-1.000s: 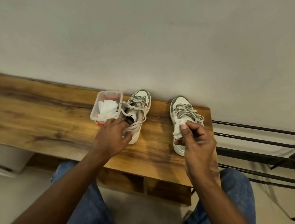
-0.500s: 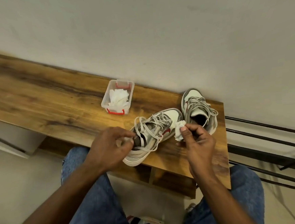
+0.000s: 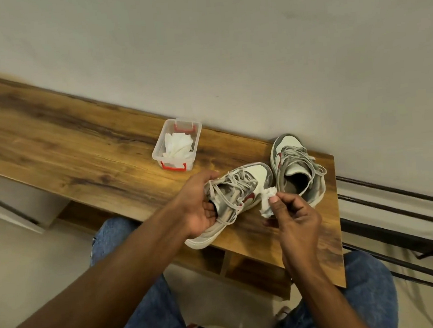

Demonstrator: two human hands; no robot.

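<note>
The wiping looks barely begun. It is on shoe 1 of 2, and both appear equally grey and scuffed, so nearly all the cleaning seems left to do.

On the bench (image 3: 78,138) a clear box (image 3: 156,153) with red clips stands near the wall, with spare tissues (image 3: 177,146) inside. To its right the left hand (image 3: 198,209) grips the near shoe (image 3: 240,190) at its collar. The thumb lies over the top edge and the fingers curl in at the opening. The shoe is tipped on its side, with its heel at the bench's front edge.

A crumpled wad (image 3: 267,202) touches the shoe's side by the red logo (whether it is damp cannot be told). The right hand (image 3: 296,222) pinches that wad between thumb and forefinger, with the other fingers loosely curled and the forearm coming up from below.

The second shoe (image 3: 300,175) stands upright just beside the wad, near the wall, with no hand on it. A black rack (image 3: 394,201) lies past the bench end.
</note>
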